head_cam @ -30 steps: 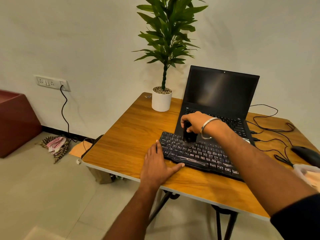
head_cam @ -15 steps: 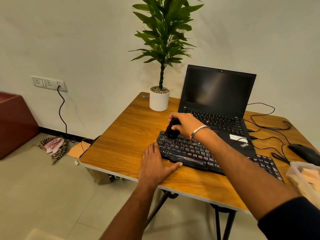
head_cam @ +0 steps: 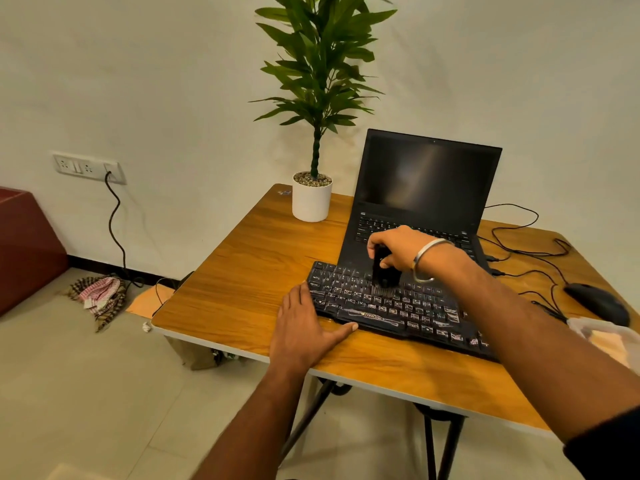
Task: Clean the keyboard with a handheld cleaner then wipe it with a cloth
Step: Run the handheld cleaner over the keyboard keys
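Note:
A black external keyboard (head_cam: 391, 308) lies on the wooden table (head_cam: 249, 271) in front of an open black laptop (head_cam: 426, 188). My right hand (head_cam: 401, 247) grips a small black handheld cleaner (head_cam: 382, 268) whose brush end touches the keys in the keyboard's upper middle rows. My left hand (head_cam: 304, 327) rests flat on the table with fingers spread, thumb against the keyboard's front left edge. A pale cloth in a clear wrap (head_cam: 606, 337) lies at the table's right edge, partly hidden by my right forearm.
A white potted plant (head_cam: 311, 199) stands at the table's back left corner. A black mouse (head_cam: 595, 303) and tangled cables (head_cam: 526, 251) lie at the right. A wall socket with a cord (head_cam: 114, 209), a checked rag on the floor (head_cam: 100, 296) and a red box (head_cam: 24, 247) sit left.
My right hand swept the cleaner left to the keyboard's upper left corner, then back right to the middle of the upper rows. My left hand stayed planted at the keyboard's left end.

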